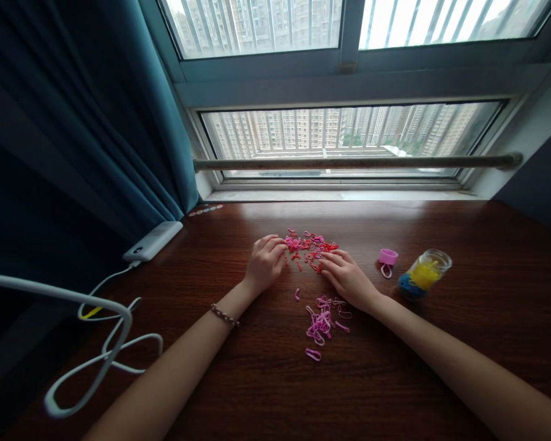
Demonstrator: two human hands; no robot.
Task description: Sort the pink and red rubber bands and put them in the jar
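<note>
A loose pile of small red and pink clips [307, 245] lies on the dark wooden table [257, 392]. My left hand [266, 262] rests at the pile's left edge, fingers bent toward the clips; whether the fingertips hold one is too small to tell. At the right edge my right hand [349, 278] lies with its fingers somewhat spread, touching or nearly touching the clips. Nearer to me is a second pile of pinkish-purple clips [320, 321], with a single clip [313, 354] below it and another [297, 294] above left.
Right of my right hand stand a pink cap [388, 256] with a loop and a tilted clear jar [425, 274] holding yellow and blue pieces. At left are a white power strip [153, 241], white cables [123, 312] and a blue curtain [119, 110]. A window rail [349, 163] runs behind.
</note>
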